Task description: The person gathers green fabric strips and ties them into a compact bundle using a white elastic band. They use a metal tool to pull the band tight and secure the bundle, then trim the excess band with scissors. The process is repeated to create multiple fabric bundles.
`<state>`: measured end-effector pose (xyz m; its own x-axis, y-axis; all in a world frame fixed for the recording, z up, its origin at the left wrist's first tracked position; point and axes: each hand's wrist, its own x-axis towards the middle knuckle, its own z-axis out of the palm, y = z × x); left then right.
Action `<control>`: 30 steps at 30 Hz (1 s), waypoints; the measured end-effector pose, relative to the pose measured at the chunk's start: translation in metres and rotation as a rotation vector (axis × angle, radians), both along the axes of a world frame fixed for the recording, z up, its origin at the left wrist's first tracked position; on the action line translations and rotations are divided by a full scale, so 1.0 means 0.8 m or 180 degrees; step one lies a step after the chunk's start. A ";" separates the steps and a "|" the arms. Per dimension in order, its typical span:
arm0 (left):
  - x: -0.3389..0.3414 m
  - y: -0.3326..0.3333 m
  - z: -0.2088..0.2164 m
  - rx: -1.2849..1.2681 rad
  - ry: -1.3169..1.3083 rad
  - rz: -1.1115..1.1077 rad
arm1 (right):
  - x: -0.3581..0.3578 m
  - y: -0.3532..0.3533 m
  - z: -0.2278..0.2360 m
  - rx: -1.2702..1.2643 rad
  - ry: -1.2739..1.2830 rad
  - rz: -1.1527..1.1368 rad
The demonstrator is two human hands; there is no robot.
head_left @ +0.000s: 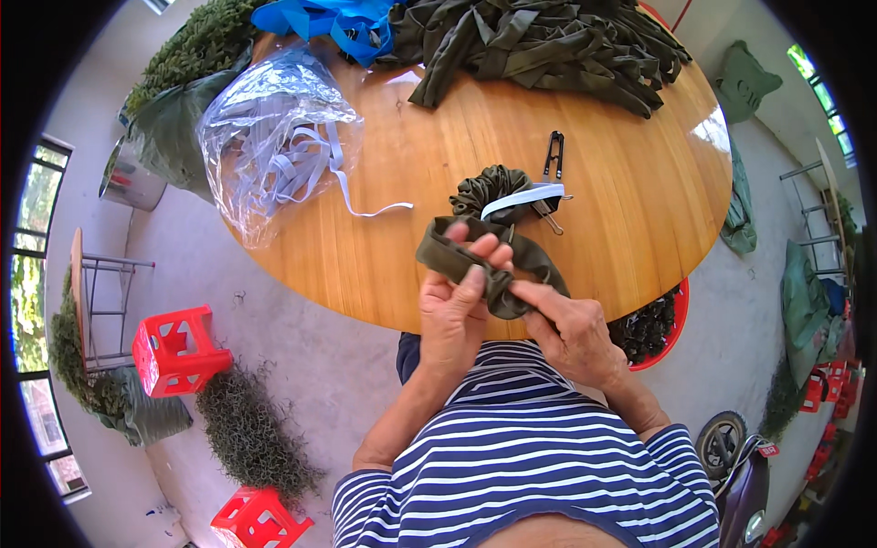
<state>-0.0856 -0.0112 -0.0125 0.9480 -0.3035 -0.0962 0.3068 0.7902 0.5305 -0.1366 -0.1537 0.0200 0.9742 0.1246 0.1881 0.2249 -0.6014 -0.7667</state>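
Observation:
Near the front edge of the table, my left hand [453, 315] is closed on a dark olive fabric band [443, 258], its fingers inside the loop and the thumb pressing the cloth. My right hand [577, 336] pinches the bunched lower part of the same band, index finger stretched along it. Just beyond lies a gathered olive stretch of cloth [489, 189]; whether it joins the band I cannot tell. A white elastic strip [523, 198] crosses it, beside a black binder clip [548, 216]. Farther off are black thread snips [554, 155].
A heap of olive fabric strips [548, 50] covers the table's far side, beside a blue bag [329, 23]. At the left, a clear plastic bag [274, 110] holds white elastic. Under the right edge sits a red tub [678, 324] of dark pieces. Red stools [178, 352] stand on the floor.

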 end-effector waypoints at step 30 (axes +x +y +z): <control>0.014 0.021 -0.013 0.0908 -0.0196 -0.0746 | 0.031 -0.004 0.001 0.0364 0.0277 0.0338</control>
<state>-0.0740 0.0054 -0.0226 0.8625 -0.4822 -0.1532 0.4226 0.5200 0.7423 -0.1122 -0.1566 0.0207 0.9699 0.2103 0.1224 0.2123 -0.4854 -0.8481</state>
